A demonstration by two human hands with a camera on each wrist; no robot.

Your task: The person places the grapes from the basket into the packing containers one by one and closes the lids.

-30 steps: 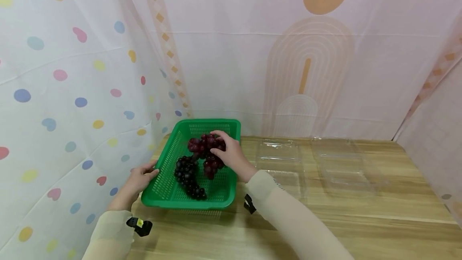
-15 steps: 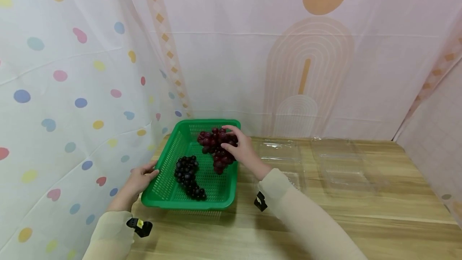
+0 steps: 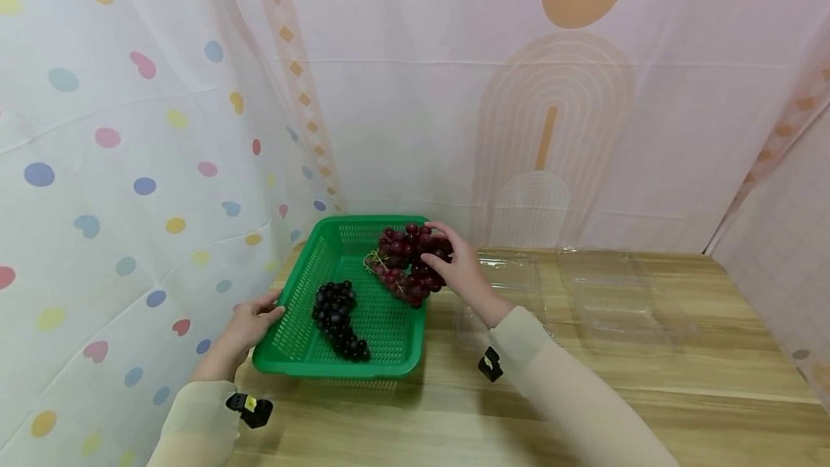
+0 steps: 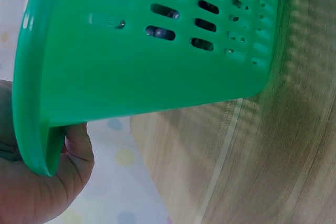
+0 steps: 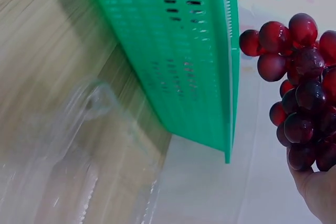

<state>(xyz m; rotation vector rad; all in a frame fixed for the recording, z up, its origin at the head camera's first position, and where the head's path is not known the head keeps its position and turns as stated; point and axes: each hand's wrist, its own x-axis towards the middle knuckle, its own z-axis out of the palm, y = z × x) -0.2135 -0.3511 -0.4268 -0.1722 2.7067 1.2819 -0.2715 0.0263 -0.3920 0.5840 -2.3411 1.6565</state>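
Note:
A bunch of dark red grapes [image 3: 408, 254] hangs from my right hand [image 3: 463, 265], whose thumb and fingers grip it over the right rim of the green basket [image 3: 272, 352]. In the right wrist view the red grapes [image 5: 307, 90] are held above the basket's rim. My left hand [image 3: 253, 319] grips the basket's left rim; in the left wrist view the left hand [image 4: 47, 182] curls around that rim [image 4: 31, 77]. Inside the basket lies a curved bunch of black grapes [image 3: 337, 319].
Two clear plastic clamshell boxes stand open on the wooden table [image 3: 713, 380], right of the basket: a nearer box [image 3: 512, 276], partly behind my right arm, and a farther box [image 3: 616, 301]. A patterned curtain [image 3: 415, 92] hangs behind the table and along its left side.
My right hand has lifted the red grapes off the basket's floor and moved right with them, to the right rim. The left hand, the basket and the black grapes have stayed put.

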